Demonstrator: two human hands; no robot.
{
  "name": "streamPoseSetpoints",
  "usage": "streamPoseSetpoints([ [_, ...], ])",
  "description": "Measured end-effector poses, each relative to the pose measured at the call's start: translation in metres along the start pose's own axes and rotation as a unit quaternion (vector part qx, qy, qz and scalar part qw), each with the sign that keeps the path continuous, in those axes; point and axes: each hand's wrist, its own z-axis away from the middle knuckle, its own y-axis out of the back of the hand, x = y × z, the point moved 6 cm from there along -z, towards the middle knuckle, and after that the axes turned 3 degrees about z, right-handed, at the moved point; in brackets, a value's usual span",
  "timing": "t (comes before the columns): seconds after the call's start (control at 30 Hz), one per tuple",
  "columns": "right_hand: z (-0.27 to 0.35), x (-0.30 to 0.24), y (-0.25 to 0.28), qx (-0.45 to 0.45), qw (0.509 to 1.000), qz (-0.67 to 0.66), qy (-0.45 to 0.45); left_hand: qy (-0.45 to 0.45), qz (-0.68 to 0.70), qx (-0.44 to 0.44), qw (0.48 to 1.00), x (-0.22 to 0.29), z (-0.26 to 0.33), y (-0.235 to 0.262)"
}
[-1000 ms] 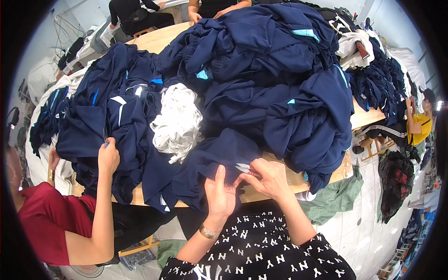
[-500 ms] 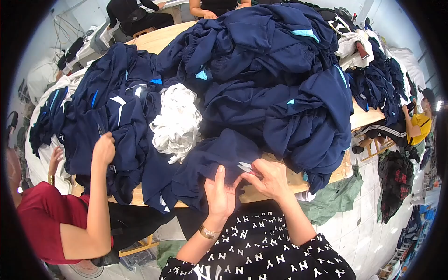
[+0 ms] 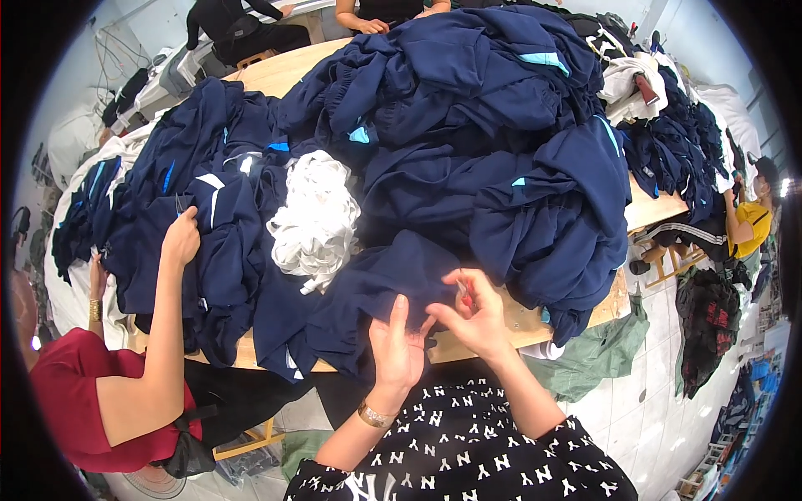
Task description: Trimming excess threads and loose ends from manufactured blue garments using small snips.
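Near the table's front edge, my left hand (image 3: pixel 396 351) grips the edge of a navy garment (image 3: pixel 393 267), thumb raised and fingers partly hidden behind the cloth. Just right of it, my right hand (image 3: pixel 476 316) is curled around small thread snips (image 3: pixel 463 290); only a bit of metal and red shows between the fingers. My right thumb and fingertips come close to the left fingertips at the cloth's edge. Whether a thread runs between them is too fine to tell. A bundle of white strips (image 3: pixel 313 221) lies on the navy cloth beyond my left hand.
A large heap of navy garments (image 3: pixel 468 108) covers the wooden table (image 3: pixel 292 67). At left, a co-worker in a red top (image 3: pixel 109 401) handles navy cloth with a small tool. Others sit at the far side and right. Green cloth (image 3: pixel 601 342) lies on the floor at right.
My right hand has turned upward, and the snips' blades, pointed at the cloth before, are now mostly hidden in it. My left hand stays nearly still. The co-worker's hand has risen slightly.
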Motion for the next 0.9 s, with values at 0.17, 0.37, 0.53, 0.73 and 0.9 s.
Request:
streamPoseSetpoints([
  [0.17,0.007,-0.025,-0.013,-0.036,0.952,0.198,0.232,0.075,0.001,0.033,0.997,-0.01,0.001,0.008],
  [0.37,0.019,-0.017,-0.018,-0.021,0.981,0.094,0.17,0.052,0.028,0.043,0.997,-0.003,-0.005,0.001],
  [0.53,0.028,-0.015,-0.01,-0.039,0.991,0.057,0.11,0.013,0.031,0.051,0.998,0.006,-0.009,-0.002],
  [0.73,0.011,-0.002,-0.003,-0.027,0.981,0.174,0.079,0.022,0.054,0.043,0.997,0.004,-0.008,0.004],
  [0.9,0.008,-0.006,-0.002,-0.057,0.955,0.258,0.135,0.013,0.002,0.049,0.999,0.006,-0.007,0.002],
])
